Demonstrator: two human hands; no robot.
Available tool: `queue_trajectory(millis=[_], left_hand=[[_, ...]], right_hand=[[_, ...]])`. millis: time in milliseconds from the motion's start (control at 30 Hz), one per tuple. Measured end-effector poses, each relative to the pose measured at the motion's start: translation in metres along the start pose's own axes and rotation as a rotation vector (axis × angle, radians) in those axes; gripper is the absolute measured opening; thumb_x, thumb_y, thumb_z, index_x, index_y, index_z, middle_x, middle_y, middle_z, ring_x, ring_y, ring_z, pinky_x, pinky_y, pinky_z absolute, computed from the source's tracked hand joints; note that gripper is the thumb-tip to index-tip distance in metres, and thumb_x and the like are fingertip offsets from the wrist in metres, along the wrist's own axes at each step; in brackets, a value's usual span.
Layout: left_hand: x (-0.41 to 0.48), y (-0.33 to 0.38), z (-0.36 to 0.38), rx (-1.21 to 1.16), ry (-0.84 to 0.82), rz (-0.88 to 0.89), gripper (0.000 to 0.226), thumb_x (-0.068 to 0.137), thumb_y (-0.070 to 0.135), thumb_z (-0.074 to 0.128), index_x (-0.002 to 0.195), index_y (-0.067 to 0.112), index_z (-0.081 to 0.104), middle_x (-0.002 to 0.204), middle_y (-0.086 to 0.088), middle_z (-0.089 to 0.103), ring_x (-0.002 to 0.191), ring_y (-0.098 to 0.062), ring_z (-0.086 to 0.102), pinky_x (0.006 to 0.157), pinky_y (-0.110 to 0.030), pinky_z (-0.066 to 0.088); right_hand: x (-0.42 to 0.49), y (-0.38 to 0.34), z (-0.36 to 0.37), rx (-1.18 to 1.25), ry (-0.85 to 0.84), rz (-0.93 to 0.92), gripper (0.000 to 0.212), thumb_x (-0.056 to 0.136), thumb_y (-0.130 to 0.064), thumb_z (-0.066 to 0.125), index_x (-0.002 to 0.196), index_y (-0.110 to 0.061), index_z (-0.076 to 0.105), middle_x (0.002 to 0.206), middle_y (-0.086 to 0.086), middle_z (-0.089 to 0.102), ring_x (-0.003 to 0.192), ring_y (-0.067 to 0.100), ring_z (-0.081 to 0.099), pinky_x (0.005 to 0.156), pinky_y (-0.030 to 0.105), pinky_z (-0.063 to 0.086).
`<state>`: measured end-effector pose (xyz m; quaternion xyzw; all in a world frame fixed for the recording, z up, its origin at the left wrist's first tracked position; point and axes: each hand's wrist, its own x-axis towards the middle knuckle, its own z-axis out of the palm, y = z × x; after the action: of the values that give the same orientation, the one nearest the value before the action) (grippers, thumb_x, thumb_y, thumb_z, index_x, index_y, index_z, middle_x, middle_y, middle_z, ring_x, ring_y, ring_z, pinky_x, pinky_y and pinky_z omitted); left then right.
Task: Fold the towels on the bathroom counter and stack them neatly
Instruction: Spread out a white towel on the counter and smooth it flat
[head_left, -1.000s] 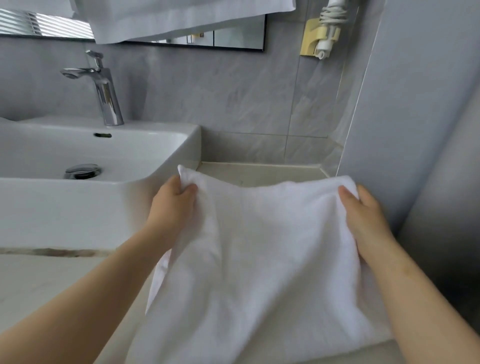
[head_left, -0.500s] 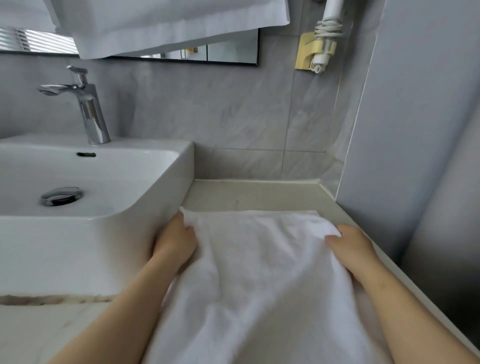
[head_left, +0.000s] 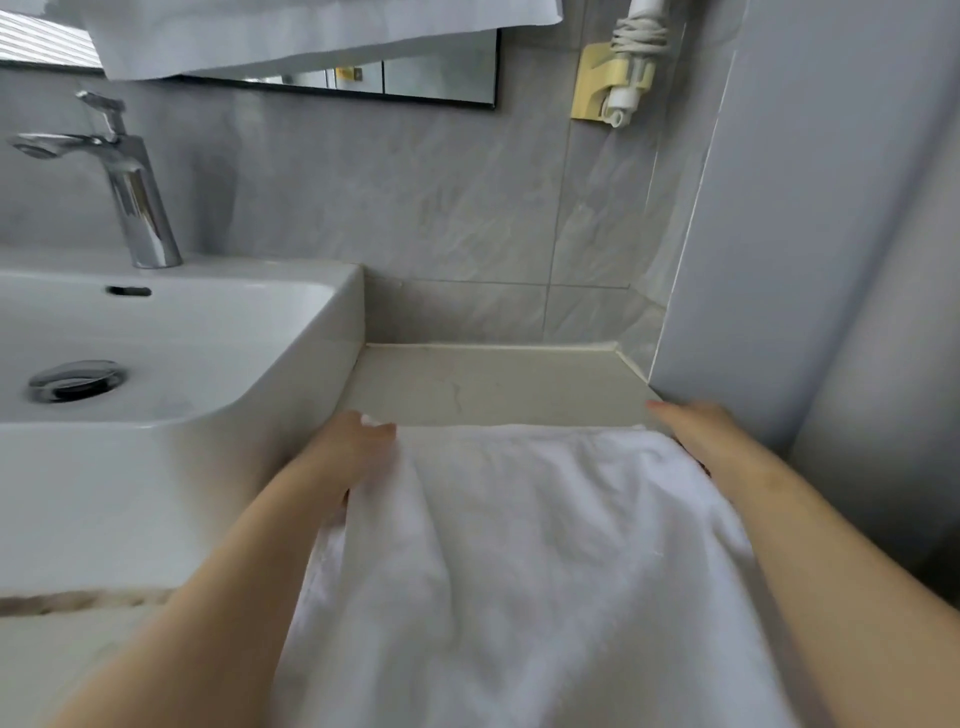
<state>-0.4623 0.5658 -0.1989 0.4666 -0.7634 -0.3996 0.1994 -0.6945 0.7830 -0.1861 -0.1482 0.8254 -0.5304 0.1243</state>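
A white towel (head_left: 519, 545) is spread on the beige table (head_left: 493, 384) beside the sink (head_left: 291, 332); its far corners are pinched by the left hand (head_left: 353, 441) and touched by the flat right hand (head_left: 696, 431).

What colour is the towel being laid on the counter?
Plain white towel, no pattern visible; head view.

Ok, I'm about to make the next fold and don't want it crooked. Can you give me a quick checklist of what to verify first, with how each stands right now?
1. White towel lying on the counter: ok, spread between the sink and the side wall.
2. Left hand on the far left corner: ok, it holds the corner.
3. Right hand on the far right corner: cannot tell, fingers lie flat at the edge, blurred.
4. Far edge straight: ok, roughly parallel to the back wall.
5. Surface smooth: not ok, long creases run down the middle.
6. Near edge aligned: cannot tell, it runs out of view.
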Motion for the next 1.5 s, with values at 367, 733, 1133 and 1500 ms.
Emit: queue_trajectory(millis=[367, 733, 1133, 1500], left_hand=[[0.007, 0.002, -0.001, 0.128, 0.353, 0.358, 0.017, 0.095, 0.023, 0.047, 0.087, 0.010, 0.053, 0.093, -0.013, 0.064, 0.089, -0.030, 0.059, 0.064, -0.027, 0.032], [0.017, -0.019, 0.013, 0.204, 0.244, 0.305, 0.016, 0.093, 0.013, 0.046, 0.092, 0.005, 0.059, 0.102, -0.017, 0.065, 0.094, -0.029, 0.057, 0.065, -0.025, 0.032], [0.030, -0.019, 0.026, 0.315, 0.242, 0.282, 0.020, 0.091, 0.022, 0.044, 0.097, 0.017, 0.063, 0.110, -0.011, 0.065, 0.101, -0.030, 0.057, 0.080, -0.028, 0.044], [0.046, -0.002, 0.019, 0.192, 0.027, 0.098, 0.008, 0.089, 0.019, 0.054, 0.089, 0.015, 0.060, 0.101, -0.008, 0.060, 0.098, -0.028, 0.058, 0.079, -0.027, 0.046]], right_hand=[[0.015, 0.018, 0.004, -0.010, 0.302, -0.329, 0.012, 0.086, -0.010, 0.060, 0.081, 0.001, 0.059, 0.073, 0.014, 0.052, 0.070, 0.023, 0.046, 0.060, 0.031, 0.033], [0.025, 0.020, 0.017, -0.352, 0.149, -0.181, 0.021, 0.085, -0.021, 0.053, 0.073, -0.004, 0.053, 0.068, 0.009, 0.054, 0.063, 0.027, 0.048, 0.057, 0.029, 0.033], [0.046, 0.030, 0.012, -0.059, 0.188, -0.081, 0.024, 0.080, -0.009, 0.055, 0.059, -0.010, 0.043, 0.056, 0.006, 0.040, 0.054, 0.022, 0.034, 0.052, 0.028, 0.026], [0.048, 0.019, -0.002, -0.263, 0.049, -0.065, 0.021, 0.080, -0.001, 0.052, 0.062, -0.008, 0.046, 0.062, 0.007, 0.046, 0.061, 0.023, 0.043, 0.054, 0.024, 0.029]])
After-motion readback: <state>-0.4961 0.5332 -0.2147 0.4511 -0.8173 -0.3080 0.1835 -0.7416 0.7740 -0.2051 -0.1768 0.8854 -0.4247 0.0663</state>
